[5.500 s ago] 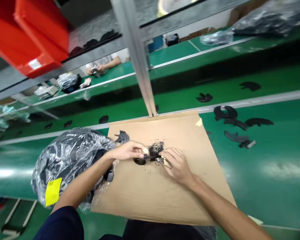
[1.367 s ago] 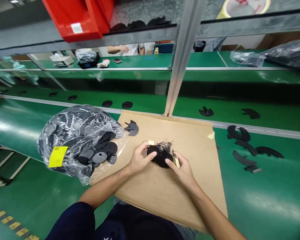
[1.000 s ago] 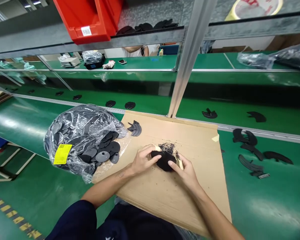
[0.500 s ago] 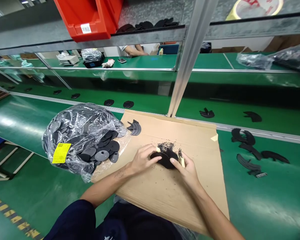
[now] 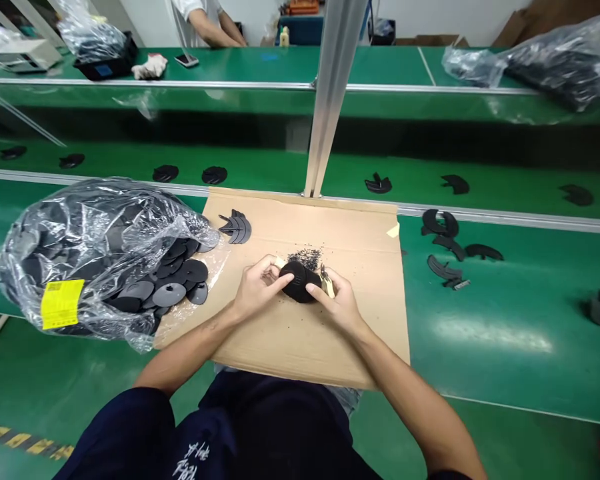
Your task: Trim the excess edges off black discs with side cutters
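Black round plastic discs (image 5: 297,287), overlapping one another, are held between my two hands above the cardboard sheet (image 5: 270,347). My left hand (image 5: 257,288) grips them from the left, thumb lying across the face and a pale covering on a fingertip. From the other side my right hand (image 5: 341,300) pinches the discs' edge with its thumb. That hand also keeps a pair of nippers (image 5: 327,283) with pale handles in its fingers, jaws pointing away from me. Small black scraps (image 5: 306,257) are scattered on the cardboard just beyond the discs.
A clear plastic bag (image 5: 105,213) spilling black discs (image 5: 170,293) lies at the left. Fanned black pieces (image 5: 237,227) rest on the cardboard's far left. Curved black parts (image 5: 443,267) lie to the right. A metal post (image 5: 330,100) rises behind; a person's arm (image 5: 210,28) shows across the bench.
The view has tilted downward and shifted right, so the upper shelf has left the picture. The discs in my hands now show a rounder face towards me. Both hands keep their hold.
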A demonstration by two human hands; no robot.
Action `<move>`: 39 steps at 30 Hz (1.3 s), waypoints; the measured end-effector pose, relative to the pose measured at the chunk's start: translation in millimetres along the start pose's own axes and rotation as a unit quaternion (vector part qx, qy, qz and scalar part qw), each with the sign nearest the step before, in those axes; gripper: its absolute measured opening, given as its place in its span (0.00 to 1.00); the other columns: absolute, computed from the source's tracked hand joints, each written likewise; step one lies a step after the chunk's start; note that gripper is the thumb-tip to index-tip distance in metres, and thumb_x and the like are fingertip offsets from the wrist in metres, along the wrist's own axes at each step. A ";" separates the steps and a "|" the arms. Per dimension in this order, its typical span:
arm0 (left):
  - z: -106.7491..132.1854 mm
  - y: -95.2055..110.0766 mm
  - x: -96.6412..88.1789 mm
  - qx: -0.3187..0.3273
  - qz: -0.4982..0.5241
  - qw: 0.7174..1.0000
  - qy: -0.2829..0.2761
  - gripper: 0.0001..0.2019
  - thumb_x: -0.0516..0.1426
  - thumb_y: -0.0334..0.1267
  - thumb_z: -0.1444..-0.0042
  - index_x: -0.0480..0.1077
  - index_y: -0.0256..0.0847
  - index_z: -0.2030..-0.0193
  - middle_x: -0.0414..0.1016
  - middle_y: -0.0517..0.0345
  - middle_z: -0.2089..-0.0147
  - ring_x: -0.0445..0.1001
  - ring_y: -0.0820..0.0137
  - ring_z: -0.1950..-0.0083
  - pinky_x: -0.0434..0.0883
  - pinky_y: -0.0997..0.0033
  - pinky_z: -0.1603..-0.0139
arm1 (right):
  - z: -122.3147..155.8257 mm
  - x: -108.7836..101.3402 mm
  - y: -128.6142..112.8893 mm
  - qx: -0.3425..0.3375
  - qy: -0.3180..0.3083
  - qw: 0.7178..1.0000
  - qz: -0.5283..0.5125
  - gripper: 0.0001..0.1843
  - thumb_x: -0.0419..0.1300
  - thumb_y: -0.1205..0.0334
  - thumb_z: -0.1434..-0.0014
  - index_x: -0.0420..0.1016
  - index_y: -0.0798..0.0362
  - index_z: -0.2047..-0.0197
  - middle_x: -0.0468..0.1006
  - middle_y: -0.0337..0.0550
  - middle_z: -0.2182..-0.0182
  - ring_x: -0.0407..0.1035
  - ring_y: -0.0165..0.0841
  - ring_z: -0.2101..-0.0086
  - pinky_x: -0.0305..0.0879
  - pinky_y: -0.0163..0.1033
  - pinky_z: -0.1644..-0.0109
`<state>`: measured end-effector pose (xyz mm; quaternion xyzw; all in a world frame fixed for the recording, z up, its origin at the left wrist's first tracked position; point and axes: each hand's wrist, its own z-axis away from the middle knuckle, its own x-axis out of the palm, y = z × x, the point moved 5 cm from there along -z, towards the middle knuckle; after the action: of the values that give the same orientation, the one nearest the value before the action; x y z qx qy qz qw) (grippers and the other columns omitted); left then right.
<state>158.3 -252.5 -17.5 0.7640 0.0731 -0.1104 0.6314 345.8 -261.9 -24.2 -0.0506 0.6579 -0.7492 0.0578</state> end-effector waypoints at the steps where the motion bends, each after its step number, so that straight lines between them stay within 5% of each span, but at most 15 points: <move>1: 0.5 -0.4 0.4 0.000 -0.006 1.000 -0.003 0.16 0.65 0.50 0.41 0.70 0.39 0.65 0.68 0.66 0.76 0.66 0.79 0.75 0.66 0.81 0.72 | 0.5 0.3 0.2 0.001 -0.002 1.000 -0.004 0.26 0.70 0.37 0.49 0.70 0.50 0.68 0.68 0.36 0.72 0.62 0.32 0.70 0.65 0.37 0.63; 11: 0.4 14.2 -0.6 0.119 -0.139 0.983 0.015 0.16 0.60 0.52 0.37 0.73 0.39 0.64 0.66 0.62 0.74 0.64 0.74 0.72 0.66 0.74 0.69 | 0.9 -0.7 3.1 0.002 -0.007 1.000 -0.004 0.28 0.69 0.34 0.50 0.74 0.51 0.63 0.74 0.39 0.68 0.68 0.35 0.65 0.69 0.40 0.59; 19: 0.6 11.0 3.6 0.100 -0.134 0.986 -0.008 0.12 0.59 0.46 0.35 0.74 0.39 0.56 0.74 0.55 0.65 0.73 0.70 0.65 0.72 0.73 0.63 | 2.7 -1.3 2.9 0.000 -0.004 1.000 -0.006 0.25 0.70 0.37 0.50 0.74 0.50 0.64 0.73 0.39 0.69 0.67 0.35 0.66 0.69 0.39 0.58; 23: 2.5 3.8 14.8 0.052 -0.035 0.996 -0.063 0.13 0.57 0.45 0.33 0.73 0.39 0.50 0.79 0.50 0.54 0.78 0.66 0.54 0.76 0.70 0.53 | 4.7 -3.7 2.4 -0.007 0.002 1.000 0.005 0.24 0.69 0.39 0.48 0.73 0.50 0.64 0.73 0.39 0.68 0.67 0.35 0.65 0.68 0.39 0.58; 27: 3.4 -4.1 21.6 0.008 0.061 0.993 -0.098 0.15 0.55 0.47 0.32 0.74 0.37 0.53 0.80 0.51 0.57 0.80 0.67 0.57 0.78 0.71 0.57 | 5.6 -3.9 0.8 -0.023 -0.008 0.999 0.023 0.22 0.68 0.40 0.45 0.74 0.51 0.63 0.75 0.41 0.67 0.69 0.36 0.63 0.69 0.40 0.56; 33: 3.4 8.4 13.5 0.101 -0.039 0.988 -0.110 0.12 0.55 0.43 0.32 0.75 0.38 0.54 0.80 0.51 0.60 0.78 0.67 0.59 0.76 0.70 0.56 | 9.5 -9.9 -10.0 -0.096 0.018 0.990 0.103 0.18 0.66 0.45 0.42 0.76 0.50 0.58 0.77 0.41 0.66 0.70 0.36 0.66 0.69 0.39 0.59; 39: 11.2 14.9 20.6 0.210 -0.091 0.963 -0.142 0.10 0.54 0.39 0.30 0.75 0.38 0.51 0.81 0.50 0.58 0.80 0.67 0.57 0.78 0.69 0.54 | 14.5 -6.1 -19.5 -0.250 -0.007 0.936 0.248 0.07 0.61 0.56 0.35 0.76 0.50 0.60 0.78 0.43 0.69 0.71 0.35 0.69 0.68 0.39 0.63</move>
<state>181.0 -267.0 -10.8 0.8462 0.0272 -0.2876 0.4478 353.6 -272.7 -3.0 0.0956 0.8153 -0.5219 0.2319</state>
